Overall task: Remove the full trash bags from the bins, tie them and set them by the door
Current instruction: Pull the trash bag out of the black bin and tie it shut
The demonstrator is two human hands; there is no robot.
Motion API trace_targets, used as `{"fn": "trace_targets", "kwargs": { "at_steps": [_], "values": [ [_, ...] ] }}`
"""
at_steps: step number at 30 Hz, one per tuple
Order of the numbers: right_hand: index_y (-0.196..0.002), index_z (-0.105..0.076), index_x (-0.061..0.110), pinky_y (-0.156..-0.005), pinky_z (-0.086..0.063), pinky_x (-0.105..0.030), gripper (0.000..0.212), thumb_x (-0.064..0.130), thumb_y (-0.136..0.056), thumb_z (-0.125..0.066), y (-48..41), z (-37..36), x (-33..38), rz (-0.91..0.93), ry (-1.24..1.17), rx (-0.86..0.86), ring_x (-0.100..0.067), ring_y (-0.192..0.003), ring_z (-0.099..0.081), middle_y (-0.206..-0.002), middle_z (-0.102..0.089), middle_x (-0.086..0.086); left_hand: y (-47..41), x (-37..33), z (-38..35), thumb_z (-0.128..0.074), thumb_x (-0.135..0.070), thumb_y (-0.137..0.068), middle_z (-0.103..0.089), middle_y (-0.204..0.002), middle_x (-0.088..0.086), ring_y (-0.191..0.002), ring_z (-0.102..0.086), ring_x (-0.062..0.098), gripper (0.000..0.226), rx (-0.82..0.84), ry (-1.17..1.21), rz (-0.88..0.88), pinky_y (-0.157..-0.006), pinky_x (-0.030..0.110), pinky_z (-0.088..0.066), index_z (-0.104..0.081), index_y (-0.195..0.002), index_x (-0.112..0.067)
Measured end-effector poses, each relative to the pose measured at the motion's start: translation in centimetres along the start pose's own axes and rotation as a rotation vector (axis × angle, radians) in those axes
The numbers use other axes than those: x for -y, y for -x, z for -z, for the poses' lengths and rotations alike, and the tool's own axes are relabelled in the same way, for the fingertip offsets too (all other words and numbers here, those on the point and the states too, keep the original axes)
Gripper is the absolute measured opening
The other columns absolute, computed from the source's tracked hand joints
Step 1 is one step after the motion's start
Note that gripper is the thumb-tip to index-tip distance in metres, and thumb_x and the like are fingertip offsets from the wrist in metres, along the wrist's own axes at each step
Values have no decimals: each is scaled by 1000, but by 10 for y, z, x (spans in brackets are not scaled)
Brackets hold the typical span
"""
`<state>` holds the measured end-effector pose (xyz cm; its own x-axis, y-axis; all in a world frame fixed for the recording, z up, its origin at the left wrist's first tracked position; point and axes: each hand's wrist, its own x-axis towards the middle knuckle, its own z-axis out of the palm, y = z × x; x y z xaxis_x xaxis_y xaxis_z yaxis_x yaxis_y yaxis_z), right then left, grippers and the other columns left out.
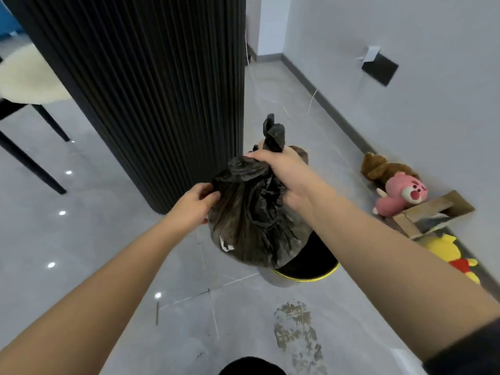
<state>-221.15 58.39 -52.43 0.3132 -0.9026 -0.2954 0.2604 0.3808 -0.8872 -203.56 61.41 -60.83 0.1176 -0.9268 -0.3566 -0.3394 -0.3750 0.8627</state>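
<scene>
Gripped at its neck by right hand point(284, 169), pinched by left hand point(193, 205), trash bag point(243, 228) is held over bin point(307, 279); door placement remains.

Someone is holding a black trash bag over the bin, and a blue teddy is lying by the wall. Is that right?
Almost. The teddy lying by the wall is pink, not blue, as the head view shows. The rest is right: the right hand grips the gathered top of the black trash bag over the bin.
</scene>
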Motion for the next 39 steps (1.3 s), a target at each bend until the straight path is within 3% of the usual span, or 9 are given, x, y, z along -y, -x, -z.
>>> {"fn": "trace_targets", "kwargs": {
  "at_steps": [5,9,14,17,24,28,32,36,39],
  "values": [
    [-69,-56,10,-69,-54,-35,19,2,-84,-64,-13,-52,-33,-60,-83,-42,-26,-69,-64,-71,-62,-10,11,24,51,-58,-36,-82,-62,-122,2,-114,-57,22,45,-58,-89,-98,-103,46,-43,-55,-124,-20],
    [-81,-63,5,-71,-57,-35,4,4,-85,-65,-25,-80,-63,-100,-116,-119,-27,-74,-67,-78,-67,-12,23,43,75,-50,-29,-70,-57,-123,-4,-116,-52,12,62,-19,-160,-223,-103,31,-39,-49,-131,-17],
    [-90,-66,1,-84,-56,-44,7,5,-84,-66,-43,-112,-110,-169,-136,-256,-31,-81,-67,-86,-68,-16,29,76,98,-74,-30,-70,-41,-135,-26,-124,-40,-14,82,352,-94,-401,-102,11,-36,-25,-132,-48],
    [-93,-66,3,-86,-55,-43,11,5,-83,-68,-53,-122,-138,-204,-185,-333,-32,-89,-68,-95,-69,-18,13,105,90,-83,-45,-59,-44,-139,-11,-131,-41,5,101,267,-328,-496,-107,32,-38,-23,-140,-39],
    [-129,-51,1,-92,-52,-42,45,24,-90,-59,-78,-103,-184,-376,76,-391,-32,-107,-61,-120,-61,-18,-29,151,48,-58,-14,-88,-67,-102,3,-98,-63,23,21,-7,-190,-341,-84,33,-50,-62,-109,-16],
    [-113,-49,12,-59,-49,-30,29,36,-97,-46,-90,-69,-192,-534,285,-301,-23,-75,-61,-92,-63,-11,-43,168,30,-56,0,-90,-65,-83,-11,-74,-61,-4,23,13,94,-167,-68,14,-46,-65,-83,-20],
    [-108,-53,4,-46,-48,-24,41,42,-100,-37,-97,-40,-195,-577,386,-233,-17,-46,-57,-62,-64,-9,-57,172,21,-57,-9,-91,-65,-87,-10,-80,-60,2,13,20,228,16,-60,7,-46,-66,-94,-18],
    [-116,-55,4,-46,-51,-22,48,47,-96,-44,-109,-20,-199,-512,434,-163,-14,-48,-62,-67,-68,-8,-76,183,21,-74,-23,-81,-66,-106,-5,-99,-62,5,38,163,219,-12,-81,16,-48,-58,-116,-17],
    [-110,-61,6,-52,-52,-22,43,44,-91,-57,-109,-11,-197,-498,478,10,-14,-59,-63,-79,-68,-8,-82,187,19,-78,-11,-75,-67,-100,-11,-88,-63,-6,39,214,176,-92,-72,6,-47,-62,-110,-17]
  ]
}}
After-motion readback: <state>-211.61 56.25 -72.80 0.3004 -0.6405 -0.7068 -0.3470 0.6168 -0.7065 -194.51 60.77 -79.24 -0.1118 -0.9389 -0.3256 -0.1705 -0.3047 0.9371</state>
